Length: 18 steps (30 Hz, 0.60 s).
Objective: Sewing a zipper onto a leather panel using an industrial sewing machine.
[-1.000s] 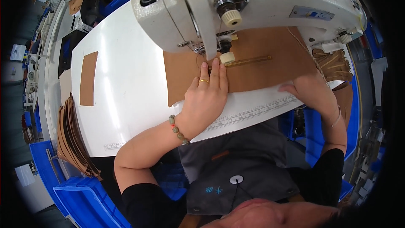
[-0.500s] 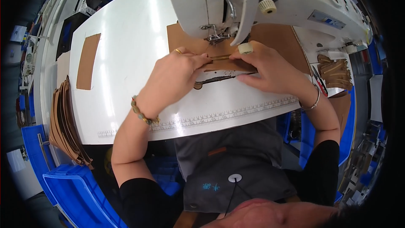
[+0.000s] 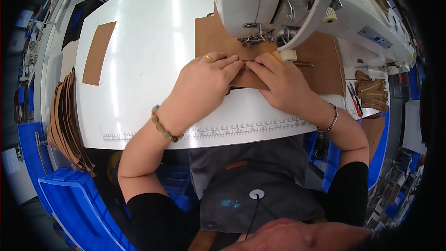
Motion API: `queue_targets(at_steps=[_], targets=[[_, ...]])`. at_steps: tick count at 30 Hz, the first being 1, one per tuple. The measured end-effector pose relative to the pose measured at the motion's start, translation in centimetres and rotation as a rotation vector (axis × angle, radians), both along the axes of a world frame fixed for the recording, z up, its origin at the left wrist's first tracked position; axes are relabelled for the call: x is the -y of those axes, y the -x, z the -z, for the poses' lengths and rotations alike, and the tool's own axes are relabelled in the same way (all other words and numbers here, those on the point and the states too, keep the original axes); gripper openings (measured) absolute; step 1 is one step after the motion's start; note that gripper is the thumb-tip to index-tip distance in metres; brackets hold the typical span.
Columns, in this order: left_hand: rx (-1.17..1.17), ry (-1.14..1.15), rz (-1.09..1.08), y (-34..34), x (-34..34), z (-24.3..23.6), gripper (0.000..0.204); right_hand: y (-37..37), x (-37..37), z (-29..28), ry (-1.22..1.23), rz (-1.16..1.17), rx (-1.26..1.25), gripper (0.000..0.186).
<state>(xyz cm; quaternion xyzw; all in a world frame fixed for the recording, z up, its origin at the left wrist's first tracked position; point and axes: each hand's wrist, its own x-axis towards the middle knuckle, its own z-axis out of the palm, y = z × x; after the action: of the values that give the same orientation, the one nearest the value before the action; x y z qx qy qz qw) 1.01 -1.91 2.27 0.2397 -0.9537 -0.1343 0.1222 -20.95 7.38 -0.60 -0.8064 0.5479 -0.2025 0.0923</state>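
A brown leather-like panel point(image 3: 320, 74) lies flat on the white table point(image 3: 144, 65), partly beneath the presser foot of a sewing machine point(image 3: 260, 4). Across it runs a narrow slot with a brass-coloured zipper point(image 3: 304, 64), showing to the right of my right fingers. My left hand point(image 3: 202, 86) is closed, thumb and fingertips pinching the panel at the slot just in front of the presser foot. Fingertip to fingertip with it, my right hand point(image 3: 285, 81) is also closed on the panel along the zipper. Both hands hide most of the slot.
A brown strip point(image 3: 99, 53) lies at the table's left. Stacked brown pieces point(image 3: 69, 121) hang by the left edge, above a blue bin point(image 3: 83, 204). To the right are red-handled snips point(image 3: 355, 100) and a bundle of brown strips point(image 3: 371, 90). A printed ruler point(image 3: 209, 132) follows the front edge.
Both hands have come together at the slot, the left moving right. The panel's near edge now lies flatter, covering the dark strip seen before. The whole view has shifted slightly.
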Motion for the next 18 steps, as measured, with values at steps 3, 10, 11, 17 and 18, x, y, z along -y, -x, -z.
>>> queue_targets(at_steps=[3,10,11,17,18], targets=[[-0.312,0.406,0.153,-1.6,-2.8,-0.7,0.035,0.3,0.0,0.9,0.115,-0.012,-0.034,0.051],[-0.030,0.163,-0.054,-5.8,-3.3,2.8,0.040,0.6,0.8,-0.2,-0.007,0.029,0.124,0.042],[-0.034,0.161,-0.057,-5.2,-2.1,3.1,0.040,0.8,0.8,-0.2,-0.010,0.041,0.175,0.040],[-0.149,0.233,-0.034,-0.2,7.1,5.9,0.051,0.8,1.1,-0.9,-0.080,0.026,0.208,0.037],[-0.124,0.196,-0.027,1.0,8.9,6.8,0.053,0.7,1.1,-0.9,-0.082,0.008,0.200,0.037]])
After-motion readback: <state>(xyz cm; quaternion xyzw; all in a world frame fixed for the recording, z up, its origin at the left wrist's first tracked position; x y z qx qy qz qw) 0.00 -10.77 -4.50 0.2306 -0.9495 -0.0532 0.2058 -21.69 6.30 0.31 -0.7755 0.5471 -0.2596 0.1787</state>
